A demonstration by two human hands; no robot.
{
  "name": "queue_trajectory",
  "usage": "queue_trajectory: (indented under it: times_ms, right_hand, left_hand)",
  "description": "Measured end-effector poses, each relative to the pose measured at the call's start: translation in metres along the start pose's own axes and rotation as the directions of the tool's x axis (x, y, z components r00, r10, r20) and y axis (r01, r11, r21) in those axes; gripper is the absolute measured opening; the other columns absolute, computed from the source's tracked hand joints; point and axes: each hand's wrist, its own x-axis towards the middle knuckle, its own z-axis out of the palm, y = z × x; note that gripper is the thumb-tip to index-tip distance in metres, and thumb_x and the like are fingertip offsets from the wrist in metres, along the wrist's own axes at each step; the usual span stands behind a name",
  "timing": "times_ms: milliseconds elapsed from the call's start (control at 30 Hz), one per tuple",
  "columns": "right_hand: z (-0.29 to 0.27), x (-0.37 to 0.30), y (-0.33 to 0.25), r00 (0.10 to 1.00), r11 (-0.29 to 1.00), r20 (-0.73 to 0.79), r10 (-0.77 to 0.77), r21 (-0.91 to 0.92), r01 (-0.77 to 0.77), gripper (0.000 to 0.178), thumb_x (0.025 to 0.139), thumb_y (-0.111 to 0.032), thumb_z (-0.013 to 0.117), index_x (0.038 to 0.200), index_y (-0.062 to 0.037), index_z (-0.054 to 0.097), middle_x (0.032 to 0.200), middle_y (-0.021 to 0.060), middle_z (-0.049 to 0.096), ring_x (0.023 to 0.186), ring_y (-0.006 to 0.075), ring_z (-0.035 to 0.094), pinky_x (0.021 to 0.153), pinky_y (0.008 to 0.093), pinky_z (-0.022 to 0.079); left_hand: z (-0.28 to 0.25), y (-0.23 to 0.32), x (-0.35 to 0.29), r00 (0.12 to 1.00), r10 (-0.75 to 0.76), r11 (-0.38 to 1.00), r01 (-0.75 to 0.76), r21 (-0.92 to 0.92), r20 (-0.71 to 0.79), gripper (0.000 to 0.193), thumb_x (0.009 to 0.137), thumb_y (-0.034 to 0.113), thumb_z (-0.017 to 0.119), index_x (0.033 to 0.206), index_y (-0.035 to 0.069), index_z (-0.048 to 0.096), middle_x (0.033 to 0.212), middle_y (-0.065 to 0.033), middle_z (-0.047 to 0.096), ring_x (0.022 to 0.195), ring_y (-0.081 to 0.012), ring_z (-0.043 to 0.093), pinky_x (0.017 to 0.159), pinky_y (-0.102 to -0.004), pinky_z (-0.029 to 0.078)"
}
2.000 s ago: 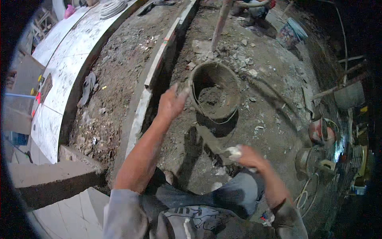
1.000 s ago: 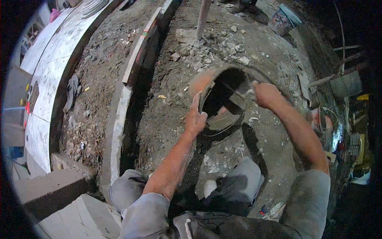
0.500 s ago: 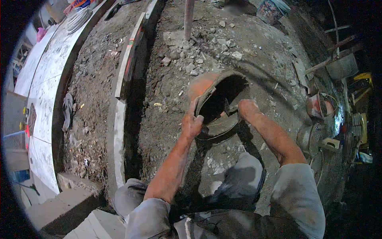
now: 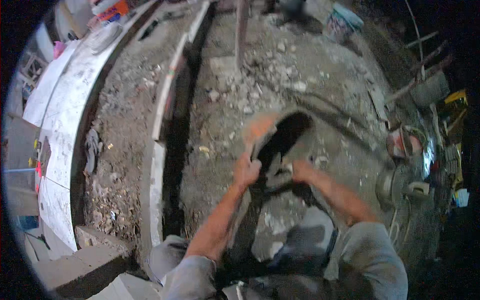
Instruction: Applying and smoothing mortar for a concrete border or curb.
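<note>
An orange, mud-caked basin (image 4: 261, 125) stands tilted on the dirt ground in front of me, its dark hollow facing right. My left hand (image 4: 247, 170) is closed on the near left part of its rim. My right hand (image 4: 303, 171), smeared by motion, is closed around what looks like a trowel (image 4: 280, 175). The greyish blade lies at the basin's near opening, pointing left toward my left hand. Shadow hides the inside of the basin, and the blur hides the trowel's handle.
To the left, a long pale straightedge (image 4: 169, 95) lies along a low concrete strip. Beyond are a sandal (image 4: 92, 150) and white panels (image 4: 57, 145). Rubble (image 4: 285, 70) and an upright pole (image 4: 241, 35) lie ahead. Buckets (image 4: 399, 142) stand right and far right.
My right hand has drawn the trowel nearer to me and slightly left. The basin's tilt has changed, with my left hand still on its rim. The whole view has shifted slightly.
</note>
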Motion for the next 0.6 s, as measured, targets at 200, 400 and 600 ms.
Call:
queue_trajectory:
  times_ms: [200, 400, 600]
  right_hand:
    - [0.035, 0.012, -0.013, 0.997, 0.982, -0.075, -0.021, 0.188, 0.034, 0.031, 0.061, -0.012, 0.06, 0.088, 0.0028, 0.06, 0.08, 0.021, 0.062, 0.073, 0.0338, 0.061, 0.066, 0.0387, 0.048]
    - [0.063, 0.026, -0.013, 0.99, 0.807, -0.124, 0.064, 0.591, 0.022, 0.029, 0.064, -0.013, 0.063, 0.09, 0.0018, 0.06, 0.083, 0.0218, 0.062, 0.073, 0.0347, 0.062, 0.065, 0.038, 0.049]
    - [0.038, 0.01, -0.022, 0.989, 0.717, -0.146, 0.022, 0.692, 0.087, 0.039, 0.065, -0.017, 0.064, 0.097, 0.0031, 0.054, 0.084, 0.0193, 0.061, 0.074, 0.0307, 0.061, 0.069, 0.0385, 0.048]
  left_hand:
    - [0.004, -0.012, -0.018, 0.997, -0.079, 0.997, 0.079, -0.011, 0.007, 0.066, 0.071, 0.015, 0.049, 0.134, 0.014, 0.031, 0.101, -0.0267, 0.056, 0.088, -0.035, 0.058, 0.078, -0.0416, 0.044]
    - [-0.001, -0.003, -0.017, 1.0, -0.005, 0.988, 0.002, 0.153, 0.016, 0.067, 0.068, 0.016, 0.049, 0.133, 0.013, 0.032, 0.101, -0.0249, 0.056, 0.084, -0.0316, 0.059, 0.076, -0.0398, 0.045]
    - [-0.004, -0.014, -0.011, 0.997, -0.026, 1.0, 0.027, -0.015, 0.077, 0.071, 0.07, 0.021, 0.055, 0.135, 0.007, 0.028, 0.098, -0.0176, 0.057, 0.076, -0.0221, 0.056, 0.071, -0.0337, 0.045]
